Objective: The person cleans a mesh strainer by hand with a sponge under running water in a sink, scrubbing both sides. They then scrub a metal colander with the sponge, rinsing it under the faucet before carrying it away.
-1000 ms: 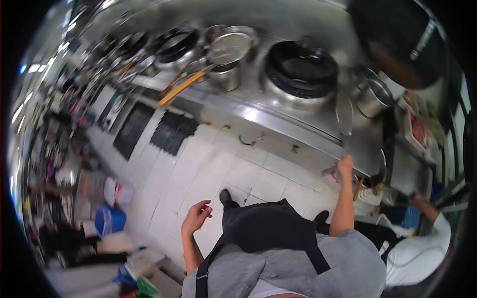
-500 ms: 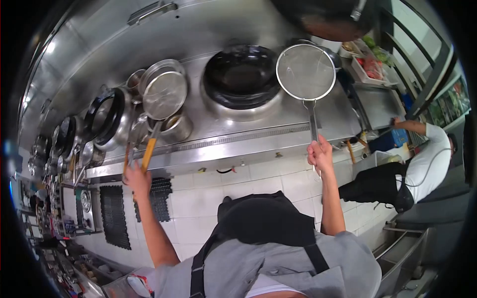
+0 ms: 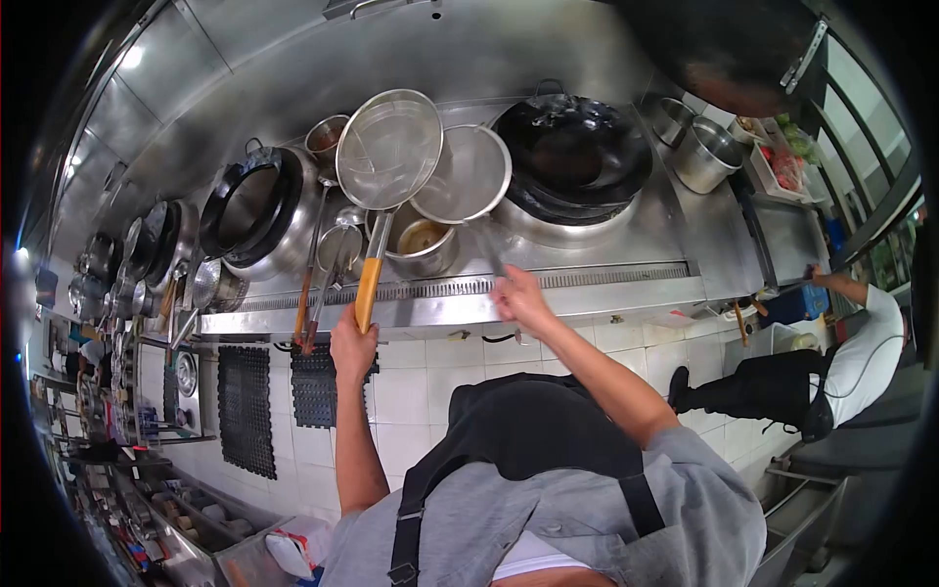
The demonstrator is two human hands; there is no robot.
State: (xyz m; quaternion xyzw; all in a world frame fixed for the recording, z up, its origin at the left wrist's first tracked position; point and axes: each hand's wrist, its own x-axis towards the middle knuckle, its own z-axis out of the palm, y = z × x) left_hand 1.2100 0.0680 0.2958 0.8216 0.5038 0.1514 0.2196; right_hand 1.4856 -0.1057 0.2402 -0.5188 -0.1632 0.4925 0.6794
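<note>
L hand (image 3: 352, 344) is clamped round the yellow wooden handle of a round steel wire skimmer (image 3: 389, 147), held up over the stainless stove counter (image 3: 587, 279). R hand (image 3: 518, 298), fingers closed on a thin metal handle (blurred), holds a round fine-mesh steel sieve (image 3: 468, 181) just beside the skimmer. Their rims overlap in view, near a small steel pot of brown liquid (image 3: 423, 245) & left of the big black wok (image 3: 577, 147). Person in white shirt (image 3: 866, 342) is well apart at far right.
</note>
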